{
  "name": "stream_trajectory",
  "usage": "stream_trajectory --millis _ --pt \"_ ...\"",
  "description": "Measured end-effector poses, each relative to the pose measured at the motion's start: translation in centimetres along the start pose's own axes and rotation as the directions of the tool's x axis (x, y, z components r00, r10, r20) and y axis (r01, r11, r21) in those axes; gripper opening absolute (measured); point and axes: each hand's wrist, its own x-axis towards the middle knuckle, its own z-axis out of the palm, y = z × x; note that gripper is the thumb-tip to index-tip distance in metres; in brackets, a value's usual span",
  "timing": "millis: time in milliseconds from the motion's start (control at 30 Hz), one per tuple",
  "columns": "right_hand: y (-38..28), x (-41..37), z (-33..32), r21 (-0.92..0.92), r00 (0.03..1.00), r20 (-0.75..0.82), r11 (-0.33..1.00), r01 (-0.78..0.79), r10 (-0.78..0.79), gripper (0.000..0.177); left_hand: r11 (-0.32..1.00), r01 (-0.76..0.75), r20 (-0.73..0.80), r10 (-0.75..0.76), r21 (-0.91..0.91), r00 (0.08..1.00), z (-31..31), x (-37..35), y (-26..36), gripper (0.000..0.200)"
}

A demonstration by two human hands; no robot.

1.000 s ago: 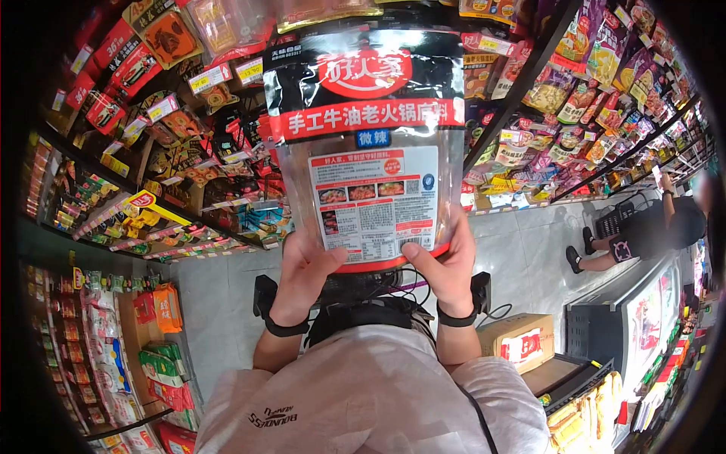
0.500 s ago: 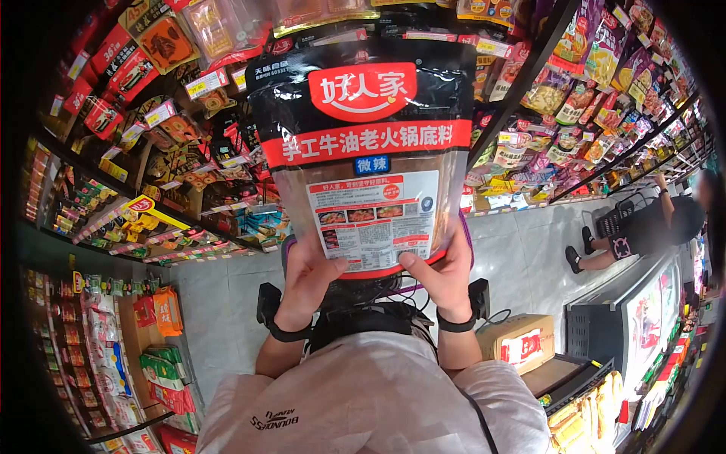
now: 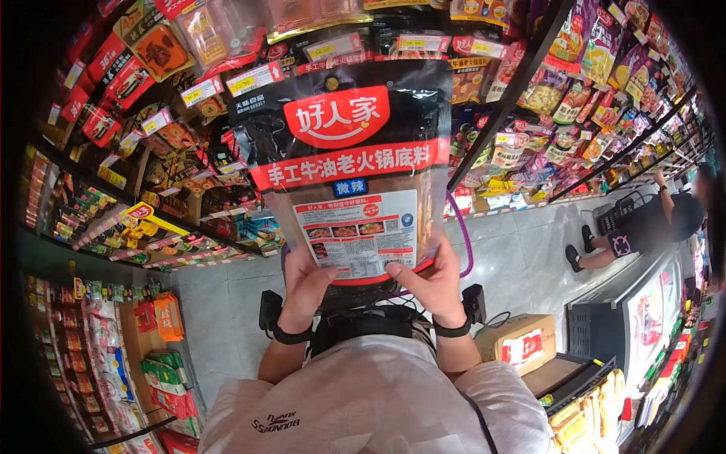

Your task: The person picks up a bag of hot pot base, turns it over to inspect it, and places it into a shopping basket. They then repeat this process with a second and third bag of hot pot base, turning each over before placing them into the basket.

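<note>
Two hands, one pouch, held up before the shelves

On my head-camera feed, both hands gripped a single pouch [image 3: 349, 170] by its lower corners, in the air ahead of the wearer's pale shirt [image 3: 363, 393]. I saw the left hand [image 3: 304, 284] clamped on the lower left corner, its thumb flat on the front. The right hand [image 3: 435, 284] pinched the opposite corner, thumb tip on the bottom of the white label [image 3: 359, 234]. The two thumbs lay apart, and the other fingers were mostly hidden behind the pouch, so I could not tell exactly how they were set.

The pouch faced me, its top tipped a little toward the left of my view. It had a black upper part, a red band and a see-through section around the label. A purple cord [image 3: 470, 250] looped out just beside the right hand.

Packed shelves [image 3: 193, 221] ran behind it, with price tags [image 3: 253, 79] near its upper edge. On the right I made out another person [image 3: 684, 216] beside a black basket [image 3: 614, 218], and nearer, a cardboard box [image 3: 491, 337].
</note>
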Motion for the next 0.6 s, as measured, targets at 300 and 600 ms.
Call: stream_trajectory --millis 300,600 --pt "0.7 -0.3 -0.3 0.003 1.0 0.022 1.0 0.004 -0.005 0.058 1.0 -0.003 -0.013 0.003 -0.017 1.0 -0.1 -0.2 -0.3 0.052" --pt "2.0 -0.2 -2.2 -0.123 1.0 -0.005 0.992 0.011 -0.011 0.036 0.984 0.076 0.036 -0.082 0.161 0.996 -3.0 0.0 -0.8 0.043"
